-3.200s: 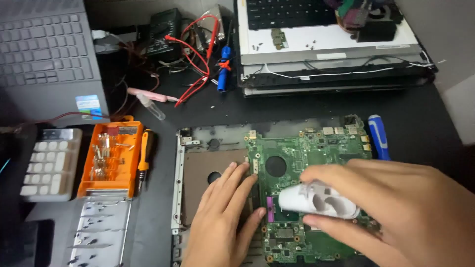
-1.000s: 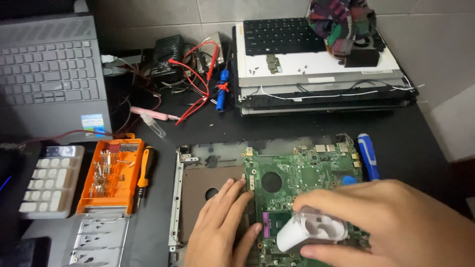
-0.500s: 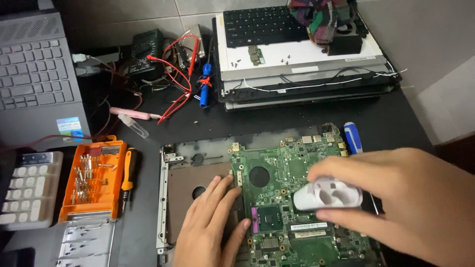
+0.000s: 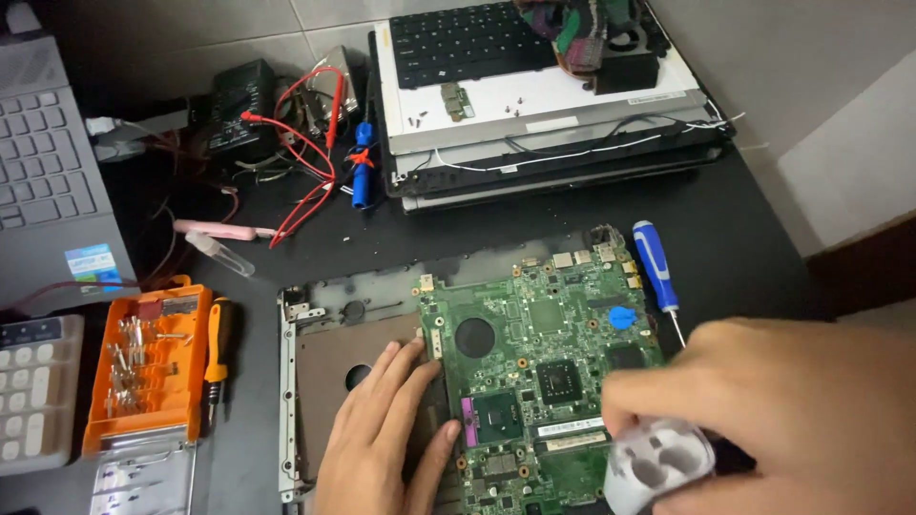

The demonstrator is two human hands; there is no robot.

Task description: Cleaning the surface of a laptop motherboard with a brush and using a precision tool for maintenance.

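Two hands at work. Left hand [image 4: 386, 439]: flat, fingers spread, holding nothing, pinning left edge of green motherboard [image 4: 534, 367] seated in laptop base [image 4: 315, 353]. Right hand [image 4: 792, 420]: fingers closed around white tool [image 4: 658, 463] at board's lower right. Advice: keep board braced, pressure light, clear of chips.

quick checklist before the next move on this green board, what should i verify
1. Left hand steadies the circuit board: ok, fingers lie flat at its left edge.
2. Right hand has a firm grip on the white tool: ok, fingers wrap over it.
3. What the tool's tip touches: cannot tell, the hand hides it.
4. Blue screwdriver clear of the board: ok, it lies just beside the right edge.
5. Orange bit case within reach: ok, open at the left.
6. Board free of screws: cannot tell.
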